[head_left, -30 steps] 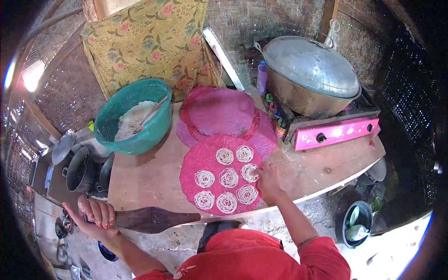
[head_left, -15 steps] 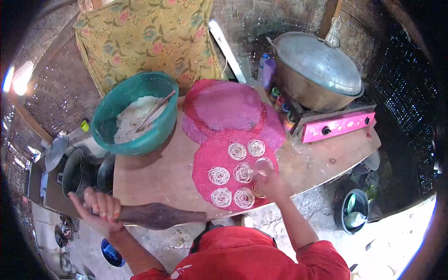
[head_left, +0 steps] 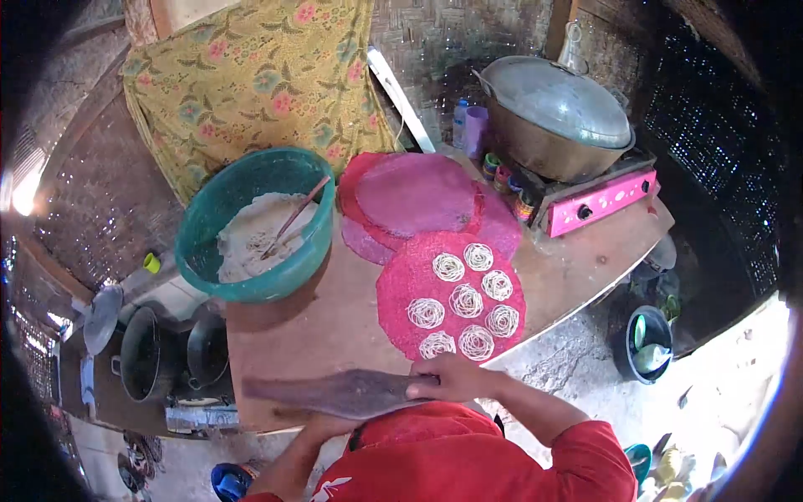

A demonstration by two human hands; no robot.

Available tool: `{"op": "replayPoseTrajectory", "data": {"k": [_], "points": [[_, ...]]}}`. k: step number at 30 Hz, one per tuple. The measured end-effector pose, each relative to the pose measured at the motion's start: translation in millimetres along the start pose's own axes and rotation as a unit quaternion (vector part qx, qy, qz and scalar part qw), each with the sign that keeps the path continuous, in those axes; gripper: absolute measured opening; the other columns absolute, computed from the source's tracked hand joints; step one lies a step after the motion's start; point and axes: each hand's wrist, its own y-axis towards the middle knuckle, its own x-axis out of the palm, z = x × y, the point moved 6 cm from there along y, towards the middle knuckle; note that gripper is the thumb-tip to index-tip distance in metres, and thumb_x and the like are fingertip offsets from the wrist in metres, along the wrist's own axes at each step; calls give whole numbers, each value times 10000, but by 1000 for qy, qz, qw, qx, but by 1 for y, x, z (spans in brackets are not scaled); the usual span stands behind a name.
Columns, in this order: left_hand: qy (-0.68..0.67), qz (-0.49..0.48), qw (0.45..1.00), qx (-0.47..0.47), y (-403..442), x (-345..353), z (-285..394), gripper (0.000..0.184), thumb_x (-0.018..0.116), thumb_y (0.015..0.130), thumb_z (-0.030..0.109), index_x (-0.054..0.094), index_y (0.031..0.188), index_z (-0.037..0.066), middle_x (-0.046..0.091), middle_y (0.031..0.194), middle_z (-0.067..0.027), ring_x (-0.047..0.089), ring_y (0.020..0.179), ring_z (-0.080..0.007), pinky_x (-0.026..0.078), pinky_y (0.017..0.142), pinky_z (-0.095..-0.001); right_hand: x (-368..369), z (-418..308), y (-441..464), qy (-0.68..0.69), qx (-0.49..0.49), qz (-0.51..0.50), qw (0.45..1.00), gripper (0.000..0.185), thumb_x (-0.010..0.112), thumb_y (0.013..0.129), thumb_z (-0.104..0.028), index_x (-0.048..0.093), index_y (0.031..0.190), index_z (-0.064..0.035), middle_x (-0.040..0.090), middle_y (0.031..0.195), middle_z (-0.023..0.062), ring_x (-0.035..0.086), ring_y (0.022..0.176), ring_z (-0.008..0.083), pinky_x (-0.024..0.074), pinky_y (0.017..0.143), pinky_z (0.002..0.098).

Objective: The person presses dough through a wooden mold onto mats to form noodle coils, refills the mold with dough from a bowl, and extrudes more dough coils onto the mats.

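My right hand [head_left: 456, 378] is closed around the right end of a dark wooden tool [head_left: 351, 395], wide in the middle with narrow, handle-like ends. The tool lies level across the near table edge, in front of my body. Beneath its middle, my left hand [head_left: 330, 426] shows only in part, its fingers hidden by the wood. Just beyond my right hand, a round pink mat [head_left: 401, 289] carries several white coiled noodle nests [head_left: 465, 300]. The nearest nest [head_left: 437, 344] sits close to my knuckles.
At the left stands a green basin [head_left: 251, 289] of white dough or flour with a stick [head_left: 294, 219] in it. More pink mats [head_left: 414, 192] are stacked behind. A large lidded pot [head_left: 544, 134] rests on a pink-fronted stove [head_left: 602, 201] at the right; dark pans [head_left: 144, 356] stand far left.
My right hand has left the nests and gripped the tool's right end. My left hand has gone from its left end to beneath the middle. The tool appears further right.
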Motion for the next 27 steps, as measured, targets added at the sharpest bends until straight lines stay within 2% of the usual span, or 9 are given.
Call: {"op": "replayPoseTrajectory", "data": {"k": [2, 3, 4, 5, 8, 13, 15, 21, 27], "points": [[-23, -4, 1000, -10, -4, 11, -23, 476, 599, 869, 387, 562, 1205, 51, 570, 1226, -102, 518, 1129, -249, 382, 990, -345, -8, 46, 25, 124, -87, 31, 988, 413, 455, 934, -451, 606, 1005, -73, 611, 926, 143, 599, 914, 272, 446, 825, 394], [-23, -2, 1000, -10, -9, 8, -21, 476, 599, 869, 387, 562, 1205, 51, 570, 1226, -102, 518, 1129, -249, 382, 990, -345, -33, 55, 30, 110, 0, 148, 983, 360, 461, 941, -381, 602, 1075, -79, 597, 1029, 146, 583, 983, 275, 439, 876, 385], [-59, -14, 996, -70, -15, 4, -22, 478, 597, 870, 389, 560, 1209, 54, 569, 1231, -104, 514, 1137, -258, 379, 994, -349, -57, 66, 43, -21, 15, 227, 973, 324, 498, 908, -286, 603, 1125, -68, 595, 1085, 146, 579, 1019, 294, 437, 919, 375], [-94, -24, 987, -128, -20, 0, -26, 481, 596, 870, 392, 558, 1213, 56, 569, 1235, -105, 510, 1144, -267, 375, 997, -354, -68, 108, 60, -155, 9, 266, 951, 306, 501, 854, -108, 626, 1133, -112, 528, 1209, 173, 499, 1146, 342, 372, 1001, 458], [-46, 91, 994, -28, -33, -21, -39, 465, 583, 880, 376, 558, 1215, 54, 561, 1252, -113, 500, 1159, -270, 362, 1010, -362, -69, 139, 84, -307, 88, 287, 903, 342, 507, 770, -54, 673, 1059, -132, 464, 1289, 160, 423, 1208, 373, 351, 1000, 518], [-36, 106, 989, -97, -48, -43, -76, 457, 599, 866, 356, 561, 1225, 77, 558, 1257, -112, 486, 1182, -280, 351, 1023, -380, -62, 144, 103, -375, 118, 261, 881, 356, 544, 729, -54, 701, 1013, -201, 435, 1323, 120, 393, 1232, 363, 300, 1020, 533], [32, 179, 981, -69, -55, -55, -77, 410, 587, 864, 352, 598, 1161, 69, 594, 1198, -130, 526, 1127, -294, 383, 979, -389, -61, 142, 105, -382, 117, 252, 881, 347, 541, 735, -59, 702, 1008, -200, 440, 1318, 120, 394, 1231, 361, 300, 1019, 536], [44, 222, 973, 38, -43, -64, -71, 349, 623, 854, 284, 619, 1129, 70, 622, 1150, -109, 544, 1100, -298, 392, 967, -396, -61, 154, 114, -355, 131, 236, 895, 276, 564, 751, -137, 692, 989, -189, 452, 1300, 130, 406, 1220, 367, 301, 1009, 562], [50, 231, 969, 71, -35, -73, -61, 325, 651, 839, 242, 627, 1114, 71, 628, 1132, -112, 559, 1073, -295, 405, 951, -398, -66, 148, 117, -355, 145, 246, 890, 213, 573, 770, -220, 688, 947, -191, 491, 1230, 122, 425, 1191, 344, 275, 1006, 583]]}}
